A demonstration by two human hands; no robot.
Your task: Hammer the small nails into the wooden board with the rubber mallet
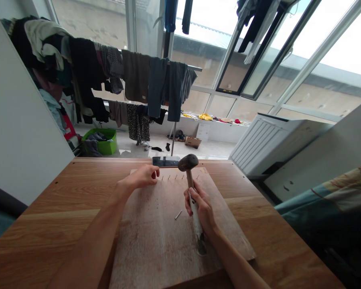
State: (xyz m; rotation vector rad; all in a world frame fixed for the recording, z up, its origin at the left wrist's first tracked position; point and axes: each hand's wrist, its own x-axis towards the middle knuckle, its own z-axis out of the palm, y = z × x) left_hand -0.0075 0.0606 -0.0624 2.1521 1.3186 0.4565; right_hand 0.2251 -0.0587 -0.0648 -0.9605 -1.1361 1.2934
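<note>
My right hand [203, 206] is wrapped around the pale, worn handle of a mallet [189, 162]. Its dark, rounded head is raised near the board's far edge. At the left end of a row of several upright nails [176, 177], my left hand [144, 176] has its fingers curled together close to the wooden board [156, 245]. Anything between those fingertips is hidden. One loose nail [178, 215] lies on the board, left of the mallet handle.
The board rests on a wood-grain table [78, 216]. A dark, shiny flat object [165, 161] lies at the table's far edge. Beyond stand a drying rack with hanging clothes [135, 76], a green basket [108, 145] and a white ridged appliance [261, 138] on the right.
</note>
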